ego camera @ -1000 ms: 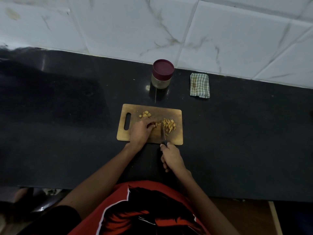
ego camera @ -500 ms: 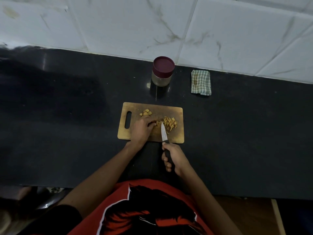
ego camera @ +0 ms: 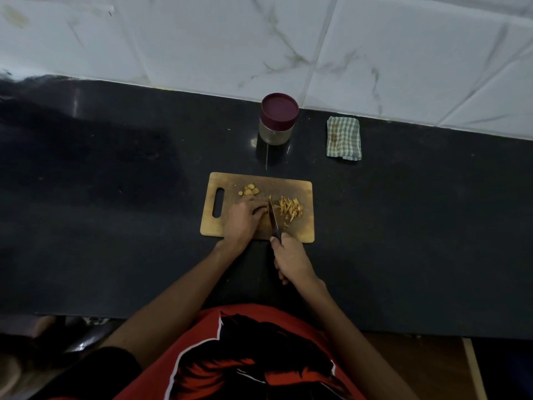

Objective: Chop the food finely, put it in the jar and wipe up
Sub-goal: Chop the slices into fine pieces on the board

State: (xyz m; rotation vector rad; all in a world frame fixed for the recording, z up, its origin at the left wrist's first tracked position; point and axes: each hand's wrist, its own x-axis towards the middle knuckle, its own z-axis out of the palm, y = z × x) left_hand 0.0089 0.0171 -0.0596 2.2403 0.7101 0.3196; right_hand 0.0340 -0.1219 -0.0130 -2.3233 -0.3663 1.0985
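**Chopping food on a wooden board**

Holding a knife (ego camera: 273, 217), the right hand (ego camera: 291, 259) is wrapping its fingers tight around the dark handle. The thin, shiny blade is pointing away from the person and is sitting on the board (ego camera: 305, 229), right beside the left hand (ego camera: 243, 217). The left hand is lying on the board with its fingers curled down onto a bit of food next to the blade; the bit itself is too hidden to see well.

The board is a flat brown rectangle of wood with a long hole for carrying at its left end. A heap of thin yellow strips (ego camera: 290, 210) is lying on it to the right of the blade. A few small round yellow slices (ego camera: 249, 190) are sitting near the far edge.

The board is resting on a smooth, shiny black counter (ego camera: 115, 212). Behind it, a round jar (ego camera: 278, 119) is standing upright with a dark red lid on. A folded checked cloth (ego camera: 344, 138) is lying to the right of the jar. White marble-look tiles (ego camera: 202, 39) are covering the wall.
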